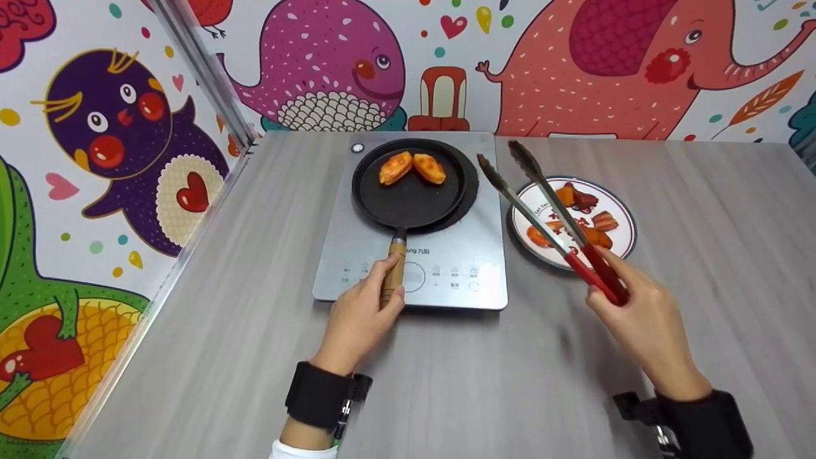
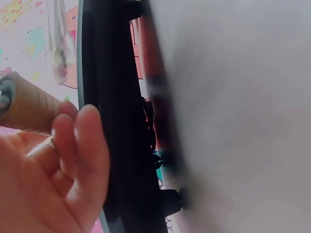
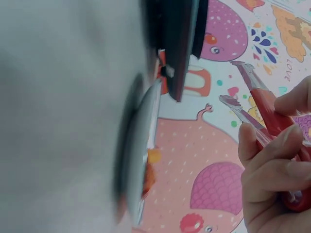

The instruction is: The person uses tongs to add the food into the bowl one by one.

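Within the right grip point(image 1: 649, 317), tongs point(image 1: 600, 266)

Pan point(image 1: 408, 207): round, black, at cooker's point(image 1: 491, 255) twelve, wooden handle point(image 1: 397, 258) toward six o'clock; two orange food pieces point(image 1: 396, 169) inside. Tongs point(image 1: 601, 268): red-handled, spread, raised, tips toward eleven.

Small cooking corner, booth-like; whether inside home, school or studio, cannot tell. Cooking shown by flat electric cooker point(image 1: 475, 255), pan point(image 1: 408, 204) on top, plate point(image 1: 617, 207) of food pieces point(image 1: 605, 221) beside it. Booth look from wall panels point(image 1: 446, 44) printed with cartoon whale point(image 1: 331, 57), penguin point(image 1: 121, 127), elephant point(image 1: 612, 76); metal strip point(image 1: 207, 70) where panels meet; grey wood-grain table point(image 1: 510, 370) set against them.
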Motion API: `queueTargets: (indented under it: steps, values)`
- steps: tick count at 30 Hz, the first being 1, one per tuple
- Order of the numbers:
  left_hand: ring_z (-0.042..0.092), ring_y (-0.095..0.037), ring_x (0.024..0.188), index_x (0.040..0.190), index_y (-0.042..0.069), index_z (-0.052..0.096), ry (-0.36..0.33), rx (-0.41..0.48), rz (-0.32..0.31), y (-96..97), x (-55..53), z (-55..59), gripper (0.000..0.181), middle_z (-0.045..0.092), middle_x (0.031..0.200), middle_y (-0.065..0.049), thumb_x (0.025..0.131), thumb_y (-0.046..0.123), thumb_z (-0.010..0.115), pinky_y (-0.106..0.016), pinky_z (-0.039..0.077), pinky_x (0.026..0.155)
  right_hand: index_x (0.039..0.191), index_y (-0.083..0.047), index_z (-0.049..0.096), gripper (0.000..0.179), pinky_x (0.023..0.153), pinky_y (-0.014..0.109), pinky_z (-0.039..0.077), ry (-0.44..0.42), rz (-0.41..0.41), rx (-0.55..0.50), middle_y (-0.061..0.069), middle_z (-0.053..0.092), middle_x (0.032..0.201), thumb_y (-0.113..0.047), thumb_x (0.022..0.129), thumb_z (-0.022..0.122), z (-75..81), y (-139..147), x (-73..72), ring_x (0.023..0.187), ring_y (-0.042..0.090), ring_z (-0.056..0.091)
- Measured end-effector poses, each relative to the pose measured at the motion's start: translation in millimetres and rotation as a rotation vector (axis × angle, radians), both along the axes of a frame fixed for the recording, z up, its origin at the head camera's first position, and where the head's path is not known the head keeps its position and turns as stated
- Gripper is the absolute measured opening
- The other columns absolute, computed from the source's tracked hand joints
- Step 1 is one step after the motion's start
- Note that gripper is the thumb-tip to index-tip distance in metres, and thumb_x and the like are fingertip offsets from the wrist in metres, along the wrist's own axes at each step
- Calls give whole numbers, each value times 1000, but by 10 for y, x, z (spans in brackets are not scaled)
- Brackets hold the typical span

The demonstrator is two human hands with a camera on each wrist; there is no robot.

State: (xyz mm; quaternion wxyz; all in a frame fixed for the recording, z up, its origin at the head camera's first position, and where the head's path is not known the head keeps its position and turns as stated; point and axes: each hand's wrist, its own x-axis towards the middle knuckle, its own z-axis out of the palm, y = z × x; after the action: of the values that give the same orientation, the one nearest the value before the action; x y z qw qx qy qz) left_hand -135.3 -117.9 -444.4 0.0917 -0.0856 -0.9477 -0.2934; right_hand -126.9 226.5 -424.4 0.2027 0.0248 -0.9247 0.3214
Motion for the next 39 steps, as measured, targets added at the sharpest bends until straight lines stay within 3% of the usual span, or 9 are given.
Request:
queueTargets:
  steps: [5, 12, 28, 32, 39]
  values:
    - [61, -18, 81, 132, 26, 40, -5, -1, 3, -20, 3, 17, 46, 63, 104, -7, 88, 36, 48, -36, 46, 63, 125, -20, 54, 51, 64, 31, 32, -42, -28, 2, 10, 59, 109, -14, 75, 62, -92, 134, 80, 80, 23, 51]
    - [57, -15, 69, 131, 27, 40, -5, -2, 20, -45, 24, 8, 44, 65, 97, -6, 88, 35, 47, -33, 44, 56, 127, -18, 52, 51, 64, 34, 32, -91, -55, -1, 13, 58, 111, -15, 76, 61, -183, 237, 74, 81, 26, 51]
    - [60, -19, 77, 131, 27, 40, -27, -7, 31, -37, 23, 13, 45, 64, 101, -8, 88, 34, 48, -36, 45, 60, 130, -12, 48, 51, 68, 43, 32, -148, -89, 2, 22, 54, 118, -21, 82, 58, -209, 452, 86, 89, 34, 51]
    - [61, -19, 78, 131, 27, 40, -31, -8, 31, -28, 20, 15, 45, 64, 102, -7, 88, 35, 47, -36, 45, 61, 129, -11, 49, 50, 65, 41, 32, -154, -93, 25, 23, 55, 114, -19, 81, 59, -217, 478, 99, 83, 33, 51]
    - [60, -16, 76, 131, 27, 40, -13, 8, 11, 0, 7, 0, 44, 64, 102, -7, 88, 33, 47, -35, 45, 60, 124, -9, 54, 46, 57, 35, 29, -88, -99, 77, 19, 61, 97, -14, 78, 58, -237, 494, 105, 68, 28, 45]
